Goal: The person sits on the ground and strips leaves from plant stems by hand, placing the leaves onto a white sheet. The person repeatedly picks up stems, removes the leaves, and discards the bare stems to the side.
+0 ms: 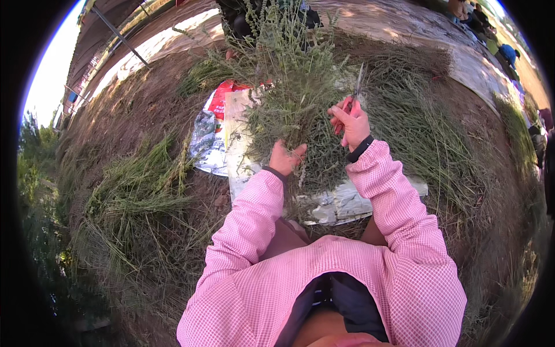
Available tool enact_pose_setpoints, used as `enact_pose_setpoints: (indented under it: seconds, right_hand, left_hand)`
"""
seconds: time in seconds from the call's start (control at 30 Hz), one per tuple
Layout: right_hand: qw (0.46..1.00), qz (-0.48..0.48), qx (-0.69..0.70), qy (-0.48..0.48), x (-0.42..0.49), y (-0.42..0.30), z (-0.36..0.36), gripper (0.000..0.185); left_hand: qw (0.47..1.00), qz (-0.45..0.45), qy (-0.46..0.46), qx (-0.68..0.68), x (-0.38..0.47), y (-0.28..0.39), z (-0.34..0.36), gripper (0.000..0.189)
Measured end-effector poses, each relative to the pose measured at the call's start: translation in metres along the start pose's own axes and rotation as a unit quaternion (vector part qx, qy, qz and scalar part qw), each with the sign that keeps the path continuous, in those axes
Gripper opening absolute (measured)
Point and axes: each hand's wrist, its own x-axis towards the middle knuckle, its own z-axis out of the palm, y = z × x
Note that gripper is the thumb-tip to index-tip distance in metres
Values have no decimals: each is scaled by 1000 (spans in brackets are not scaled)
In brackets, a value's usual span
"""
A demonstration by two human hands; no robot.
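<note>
My left hand is closed around the lower stems of an upright bunch of green, leafy plant stalks, which fans out away from me. In my right hand, just right of the bunch, are scissors with red handles, their blades pointing up and away. Between and below my hands lies a heap of cut plant tops. Under the heap, pale sheeting shows at the left and near edges. Whether the scissor blades are parted is hard to tell.
A red and white printed sack lies at the left of the sheeting. Piles of long stalks cover the ground at left, with more stalks at right. A person in dark clothing is beyond the bunch; several people are at far right.
</note>
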Motion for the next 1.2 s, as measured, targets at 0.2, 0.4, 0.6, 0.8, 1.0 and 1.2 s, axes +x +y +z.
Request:
enact_pose_setpoints:
  seconds: [0.2, 0.4, 0.6, 0.8, 1.0, 1.2]
  right_hand:
    - [987, 135, -61, -61, 7, -1, -42, 36]
    - [959, 159, -175, -154, 5, 4, -38, 41]
    - [965, 106, -184, -152, 8, -13, -26, 40]
    - [986, 147, -60, -45, 32, -17, -37, 43]
    - [969, 157, -146, -123, 17, -1, -58, 39]
    - [945, 113, -206, -229, -12, 3, -39, 41]
  left_hand:
    - [999, 41, 18, 2, 2, -4, -3, 76]
    - [964, 179, 23, 197, 34, -43, -26, 53]
    - [953, 222, 42, 204, 30, -42, -24, 49]
    - [967, 223, 23, 122, 28, -32, -27, 47]
    - [989, 118, 44, 80, 13, -10, -21, 52]
    - [977, 155, 61, 135, 29, -27, -30, 59]
